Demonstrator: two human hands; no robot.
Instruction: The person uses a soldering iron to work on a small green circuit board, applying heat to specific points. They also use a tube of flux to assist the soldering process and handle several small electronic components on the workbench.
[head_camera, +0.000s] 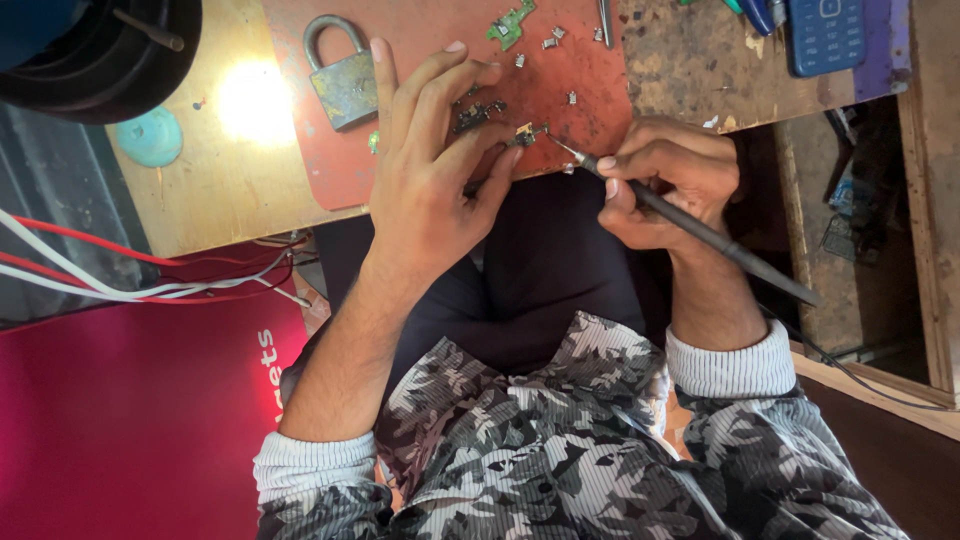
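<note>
At the near edge of the desk (250, 190), on a worn red mat (420, 30), the left hand (430, 170) pins a tiny metal part (527, 133), thumb and forefinger pinching it while the other fingers (425, 85) fan out flat over the mat. The right hand (665, 180) grips a slim dark soldering iron (700, 232) like a pen, fingers curled tight round the shaft, its fine tip touching or just beside the part. This looks like the soldering step itself, tip on the joint; the next move, I judge, calls for a steady hold and a light, brief touch, since the part is small and sits right at the mat's edge. Around it lie small bright metal bits (555, 40), a dark cluster of components (478, 113) under the left fingers, and a green circuit board (511, 22) further up. A dull grey padlock (342, 80), scuffed and heavy-looking, rests left of the hand. The desk is bare plywood, glare-lit on the left, stained and pitted on the right. A blue keypad phone (825, 35) lies at the far right corner, and red and white wires (120, 270) trail off below the desk's left side.
</note>
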